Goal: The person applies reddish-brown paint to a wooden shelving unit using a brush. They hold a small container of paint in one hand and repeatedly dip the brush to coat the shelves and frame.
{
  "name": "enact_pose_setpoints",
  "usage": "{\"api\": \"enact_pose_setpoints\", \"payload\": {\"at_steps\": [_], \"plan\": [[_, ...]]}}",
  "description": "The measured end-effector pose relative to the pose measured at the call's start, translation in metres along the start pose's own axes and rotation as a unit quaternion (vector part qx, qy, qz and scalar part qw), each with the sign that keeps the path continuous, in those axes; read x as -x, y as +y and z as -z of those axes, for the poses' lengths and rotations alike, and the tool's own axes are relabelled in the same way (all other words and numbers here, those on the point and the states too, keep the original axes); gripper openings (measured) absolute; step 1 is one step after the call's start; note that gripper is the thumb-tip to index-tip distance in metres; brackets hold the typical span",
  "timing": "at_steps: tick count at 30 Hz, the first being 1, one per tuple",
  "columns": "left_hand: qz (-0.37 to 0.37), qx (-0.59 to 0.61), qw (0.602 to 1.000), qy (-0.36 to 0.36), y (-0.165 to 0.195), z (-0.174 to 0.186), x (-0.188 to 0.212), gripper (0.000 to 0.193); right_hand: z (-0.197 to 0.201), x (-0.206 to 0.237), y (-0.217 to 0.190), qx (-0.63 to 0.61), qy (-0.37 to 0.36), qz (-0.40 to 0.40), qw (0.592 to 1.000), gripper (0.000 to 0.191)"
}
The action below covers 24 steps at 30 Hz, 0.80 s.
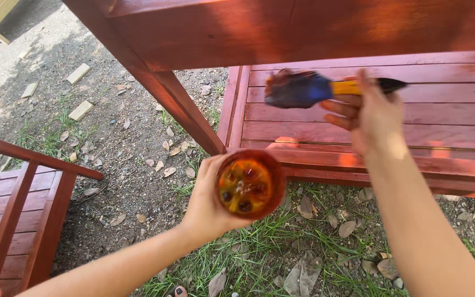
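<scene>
Cupped in the left hand, fingers wrapped around it, the stain cup sat level. Right hand fingers pinched the paintbrush; bristles beyond them probably needed light, even strokes along the red slats.

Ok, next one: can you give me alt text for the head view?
Seen from above, the right hand holds a paintbrush with a blue ferrule and yellow handle near a red-stained wooden bench, while the left hand grips a small cup of orange-brown stain. Below are grass, gravel, dry leaves and wood offcuts; another red slatted piece stands at left.
</scene>
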<state>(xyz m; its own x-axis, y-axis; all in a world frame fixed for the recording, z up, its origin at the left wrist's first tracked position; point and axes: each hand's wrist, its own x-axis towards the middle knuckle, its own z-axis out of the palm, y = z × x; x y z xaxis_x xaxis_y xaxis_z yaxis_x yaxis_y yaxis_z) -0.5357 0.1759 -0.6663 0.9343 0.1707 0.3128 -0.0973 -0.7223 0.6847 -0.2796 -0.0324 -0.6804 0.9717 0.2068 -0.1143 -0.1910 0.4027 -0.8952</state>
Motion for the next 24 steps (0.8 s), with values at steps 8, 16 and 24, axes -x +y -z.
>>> {"api": "enact_pose_setpoints", "payload": {"at_steps": [8,16,24], "plan": [[0.046,0.047,0.997,-0.048,-0.027,-0.026,0.048,0.109,-0.067,0.007,0.071,0.013,-0.011,-0.009,1.000,0.014],[0.029,0.067,0.997,-0.035,-0.030,-0.027,0.040,0.109,-0.086,0.011,0.074,0.112,-0.032,-0.069,0.991,0.030],[0.033,0.052,0.997,-0.040,-0.038,-0.022,0.033,0.110,-0.098,0.004,0.078,0.123,-0.038,-0.091,0.988,0.022]]}}
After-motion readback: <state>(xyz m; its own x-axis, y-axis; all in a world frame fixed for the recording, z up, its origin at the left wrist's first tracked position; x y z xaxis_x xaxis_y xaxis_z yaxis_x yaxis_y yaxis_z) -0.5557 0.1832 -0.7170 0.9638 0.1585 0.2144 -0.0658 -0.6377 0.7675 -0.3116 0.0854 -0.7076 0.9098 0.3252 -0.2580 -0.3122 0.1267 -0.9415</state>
